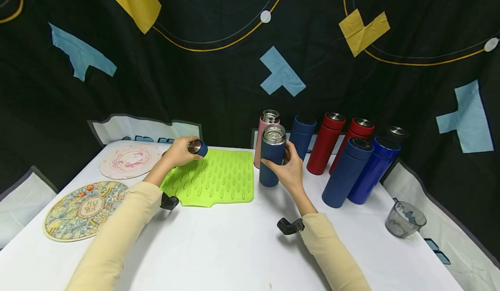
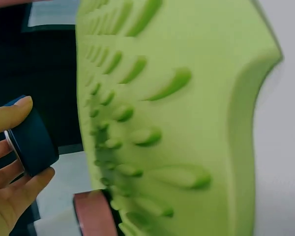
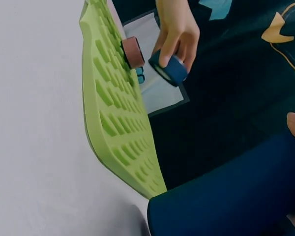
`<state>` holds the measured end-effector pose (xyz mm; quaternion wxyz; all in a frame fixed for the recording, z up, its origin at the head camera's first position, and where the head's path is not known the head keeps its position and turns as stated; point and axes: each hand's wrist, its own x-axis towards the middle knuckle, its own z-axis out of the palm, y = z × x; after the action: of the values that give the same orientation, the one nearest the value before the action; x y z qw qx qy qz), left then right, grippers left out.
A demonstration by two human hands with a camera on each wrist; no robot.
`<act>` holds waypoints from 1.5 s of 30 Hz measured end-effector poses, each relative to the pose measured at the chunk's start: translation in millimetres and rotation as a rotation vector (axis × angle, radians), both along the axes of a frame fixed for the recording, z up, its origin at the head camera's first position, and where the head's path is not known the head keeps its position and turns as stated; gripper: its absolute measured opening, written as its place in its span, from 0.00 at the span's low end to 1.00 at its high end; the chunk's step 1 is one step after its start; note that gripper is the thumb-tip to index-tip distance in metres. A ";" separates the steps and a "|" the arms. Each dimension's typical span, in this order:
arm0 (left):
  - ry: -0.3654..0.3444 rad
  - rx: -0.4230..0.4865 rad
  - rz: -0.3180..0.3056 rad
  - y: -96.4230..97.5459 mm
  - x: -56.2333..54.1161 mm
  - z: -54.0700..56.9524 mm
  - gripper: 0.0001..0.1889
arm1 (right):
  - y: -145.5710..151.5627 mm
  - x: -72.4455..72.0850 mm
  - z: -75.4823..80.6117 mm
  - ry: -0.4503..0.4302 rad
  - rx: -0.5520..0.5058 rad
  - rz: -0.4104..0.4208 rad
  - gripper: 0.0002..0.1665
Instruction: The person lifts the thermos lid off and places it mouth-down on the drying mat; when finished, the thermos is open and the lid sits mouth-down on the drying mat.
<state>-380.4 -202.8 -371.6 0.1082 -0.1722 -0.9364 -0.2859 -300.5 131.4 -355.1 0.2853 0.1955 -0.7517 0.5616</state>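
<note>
My left hand [image 1: 179, 153] pinches a dark blue bottle lid [image 1: 200, 148] by its sides, above the lime-green drying mat [image 1: 230, 186]. In the left wrist view the lid [image 2: 33, 140] is tilted between thumb and fingers. A pink lid [image 3: 133, 52] sits on the mat, hidden behind my left hand in the head view. Around an uncapped dark blue thermos bottle [image 1: 269, 152] curls my right hand [image 1: 292, 168]; the steel mouth shows on top. Its base is at or close to the table. An uncapped pink bottle [image 1: 258, 145] stands just behind it.
Capped bottles stand at the right: a blue one [image 1: 302, 139], red ones [image 1: 325, 145] and more blue ones [image 1: 345, 176]. A clear glass cup [image 1: 404, 221] is near the right edge. Two round mats, one patterned [image 1: 70, 215] and one pink [image 1: 113, 160], lie at the left.
</note>
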 end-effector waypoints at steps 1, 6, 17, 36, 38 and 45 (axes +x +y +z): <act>-0.017 -0.010 0.006 0.4 -1.4 -2.0 0.35 | -0.7 -1.4 -1.2 -0.024 -0.023 0.001 0.43; -0.047 -0.070 0.027 1.3 -6.5 -11.2 0.33 | 1.2 -28.6 -27.0 -0.107 -0.104 -0.017 0.46; -0.059 -0.105 0.050 0.3 -16.4 -27.3 0.35 | -3.1 -51.3 -41.6 -0.164 -0.115 -0.065 0.50; -0.072 -0.181 0.137 6.7 -17.6 -33.6 0.34 | 8.3 -41.5 -44.2 -0.306 0.028 -0.025 0.50; -0.085 -0.180 0.133 6.1 -15.7 -32.7 0.36 | 9.8 -39.4 -45.1 -0.320 0.040 -0.020 0.50; -0.127 -0.158 0.065 0.8 4.3 -18.3 0.40 | 25.6 -28.7 -43.5 -0.299 0.081 -0.001 0.47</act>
<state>-376.1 -202.0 -389.9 0.0437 -0.1313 -0.9661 -0.2178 -329.2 157.0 -398.6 0.1624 0.1205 -0.8080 0.5534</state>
